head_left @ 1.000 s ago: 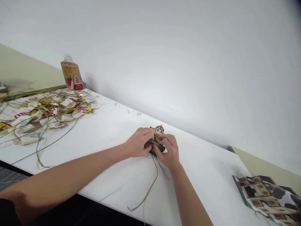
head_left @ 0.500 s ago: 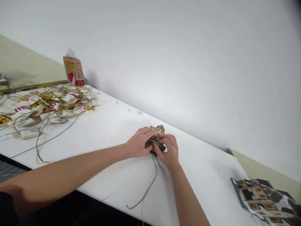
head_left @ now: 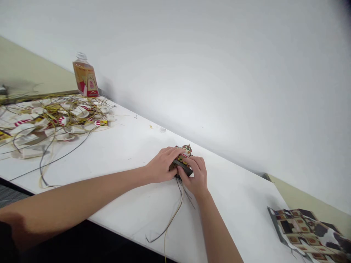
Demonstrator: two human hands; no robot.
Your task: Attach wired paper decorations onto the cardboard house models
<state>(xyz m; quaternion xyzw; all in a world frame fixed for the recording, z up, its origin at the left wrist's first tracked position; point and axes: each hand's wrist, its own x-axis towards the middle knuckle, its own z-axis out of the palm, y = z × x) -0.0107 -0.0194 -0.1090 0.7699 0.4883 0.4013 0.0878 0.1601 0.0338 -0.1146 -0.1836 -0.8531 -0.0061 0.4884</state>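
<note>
A small model house (head_left: 187,150) with a peaked, printed front and a dark base is held between both hands just above the white table. My left hand (head_left: 163,164) is closed on its left side, fingers over the top and thumb near the base. On its right side, my right hand (head_left: 196,174) grips it with thumb at the front edge and fingers bent toward the facade. Thin dark and yellowish wires (head_left: 175,215) trail from beneath the house toward the table's front edge. The fingers cover much of the house.
A heap of white pieces with tangled wires (head_left: 61,120) lies at the left. Behind it stands a bottle with amber contents (head_left: 86,78). Printed house-like pieces (head_left: 304,228) rest at the right. The white table (head_left: 123,215) meets a pale wall at the back.
My right fingers have shifted slightly on the house, and a little more of its front shows between the hands. The view has moved slightly; the other things stay put.
</note>
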